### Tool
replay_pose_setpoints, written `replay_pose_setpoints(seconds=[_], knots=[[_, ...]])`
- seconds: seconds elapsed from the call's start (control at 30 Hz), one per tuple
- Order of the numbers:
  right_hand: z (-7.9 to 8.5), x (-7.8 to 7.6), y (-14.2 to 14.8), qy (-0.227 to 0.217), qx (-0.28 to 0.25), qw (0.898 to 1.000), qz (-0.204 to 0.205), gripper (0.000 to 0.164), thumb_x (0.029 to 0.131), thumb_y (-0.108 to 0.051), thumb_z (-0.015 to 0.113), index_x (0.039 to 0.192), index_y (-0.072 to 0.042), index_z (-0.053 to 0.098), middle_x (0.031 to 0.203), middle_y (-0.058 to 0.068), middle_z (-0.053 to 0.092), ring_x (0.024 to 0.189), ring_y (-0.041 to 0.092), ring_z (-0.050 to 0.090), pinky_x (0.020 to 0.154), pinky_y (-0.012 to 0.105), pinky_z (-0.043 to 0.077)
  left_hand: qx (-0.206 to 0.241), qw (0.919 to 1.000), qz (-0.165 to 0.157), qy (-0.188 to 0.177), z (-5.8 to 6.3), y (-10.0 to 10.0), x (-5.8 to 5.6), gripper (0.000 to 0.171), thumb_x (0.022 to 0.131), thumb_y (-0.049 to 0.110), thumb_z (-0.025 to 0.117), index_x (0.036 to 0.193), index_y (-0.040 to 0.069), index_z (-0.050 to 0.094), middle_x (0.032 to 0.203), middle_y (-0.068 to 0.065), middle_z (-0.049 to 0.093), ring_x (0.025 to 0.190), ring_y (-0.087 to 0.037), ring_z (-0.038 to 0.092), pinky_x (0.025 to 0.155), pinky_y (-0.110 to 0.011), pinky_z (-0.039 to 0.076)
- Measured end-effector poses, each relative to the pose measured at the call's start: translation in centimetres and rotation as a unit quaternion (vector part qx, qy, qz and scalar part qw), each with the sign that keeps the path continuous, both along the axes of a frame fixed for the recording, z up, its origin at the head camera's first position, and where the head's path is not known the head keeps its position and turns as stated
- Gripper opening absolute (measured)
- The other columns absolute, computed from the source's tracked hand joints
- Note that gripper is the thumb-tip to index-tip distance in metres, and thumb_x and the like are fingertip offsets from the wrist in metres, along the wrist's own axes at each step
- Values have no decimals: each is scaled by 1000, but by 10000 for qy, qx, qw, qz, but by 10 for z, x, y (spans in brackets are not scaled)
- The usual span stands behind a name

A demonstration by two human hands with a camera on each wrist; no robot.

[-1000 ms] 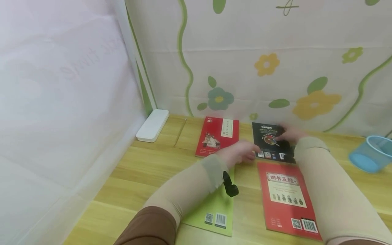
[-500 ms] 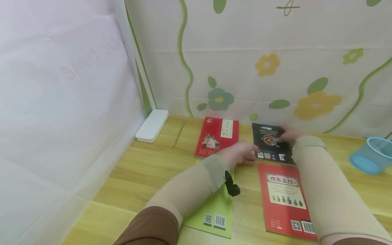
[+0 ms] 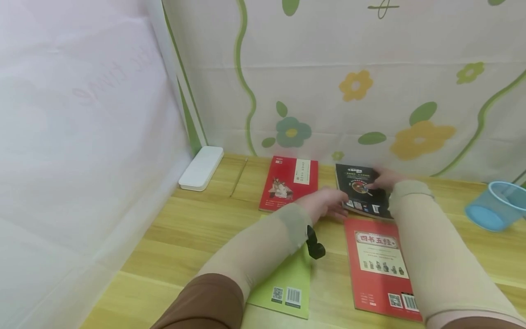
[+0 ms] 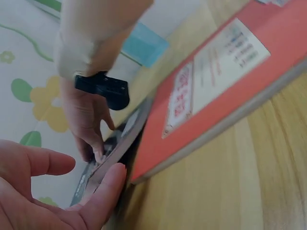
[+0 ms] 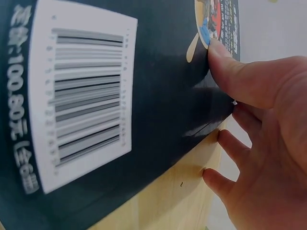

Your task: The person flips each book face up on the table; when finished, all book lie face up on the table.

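Note:
A black book [image 3: 356, 186] with a barcode lies toward the back wall, its front edge bowed up. My right hand [image 3: 385, 179] grips its right side; in the right wrist view the thumb [image 5: 225, 60] presses on the cover and the other fingers [image 5: 233, 146] reach around the edge. At the book's front left corner is my left hand [image 3: 328, 202], thumb and forefinger spread apart. In the left wrist view one fingertip [image 4: 116, 173] sits right at the book's page edge [image 4: 115, 155]. A red book [image 3: 380, 256] with a cream panel lies just in front of the black one.
A second red book [image 3: 283, 180] lies at the back left. Under my left forearm is a yellow-green book [image 3: 283, 292], partly covered. A white case [image 3: 201, 168] and a thin stick [image 3: 239, 178] lie farther left; a blue cup [image 3: 491, 210] tilts at the right.
The black book's front edge has bowed up from lying flat. My left hand has shifted slightly right against its corner; the right hand keeps its place.

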State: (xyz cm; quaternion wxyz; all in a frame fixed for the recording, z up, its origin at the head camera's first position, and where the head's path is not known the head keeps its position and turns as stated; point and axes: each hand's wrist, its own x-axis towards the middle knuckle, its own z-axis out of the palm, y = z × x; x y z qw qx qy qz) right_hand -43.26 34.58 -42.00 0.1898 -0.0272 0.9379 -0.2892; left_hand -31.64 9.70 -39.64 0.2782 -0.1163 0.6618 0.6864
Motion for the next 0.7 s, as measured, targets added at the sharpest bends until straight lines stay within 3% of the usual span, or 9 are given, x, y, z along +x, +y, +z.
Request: replay_pose_setpoints(seconds=[0.2,0.43,0.7], knots=[[4,1,-3,-46,71,9999,-98,109,81,-30,79,153,6,5,147,43,18,130,62,25,106,71,22,-12,10000,-26,83,-10,5,-3,9,92,-4,58,96,-11,60,83,-27,66,88,-42,70,79,-49,58],[2,-2,-7,-114,5,9998,-188,105,80,-24,78,151,9,8,144,43,24,128,61,29,107,70,23,-215,9991,330,149,-11,8,-2,10,91,-7,56,83,-10,60,75,-25,68,85,-39,71,76,-46,59],[1,-7,-5,-32,-191,9998,104,103,78,-17,78,147,17,10,139,46,27,123,62,35,104,69,29,-440,9971,563,275,-10,11,-1,6,85,-12,58,89,-10,61,68,-21,67,75,-35,72,68,-42,61]])
